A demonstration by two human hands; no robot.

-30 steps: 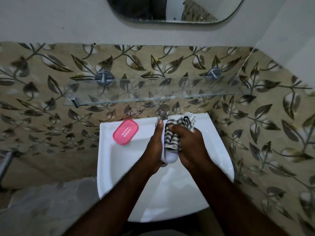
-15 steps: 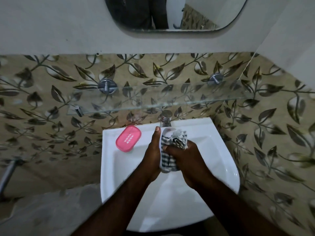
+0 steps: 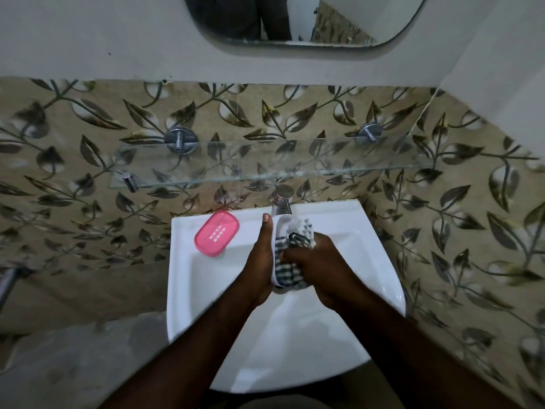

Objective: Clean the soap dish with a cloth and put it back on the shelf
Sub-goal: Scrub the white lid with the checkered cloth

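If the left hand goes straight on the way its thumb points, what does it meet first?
Probably the chrome metal tap, just beyond the thumb tip of the left hand, then the clear glass shelf above. Depth is unclear, so it may pass beside the tap.

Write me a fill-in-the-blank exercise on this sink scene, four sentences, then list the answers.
1. The left hand holds a white soap dish tray while the right hand presses a checked ____ into it.
2. The pink soap dish part lies on the sink rim, on the ____ side of the tap.
3. The shelf is made of ____.
4. Above the shelf hangs a ____.

Answers: cloth; left; glass; mirror
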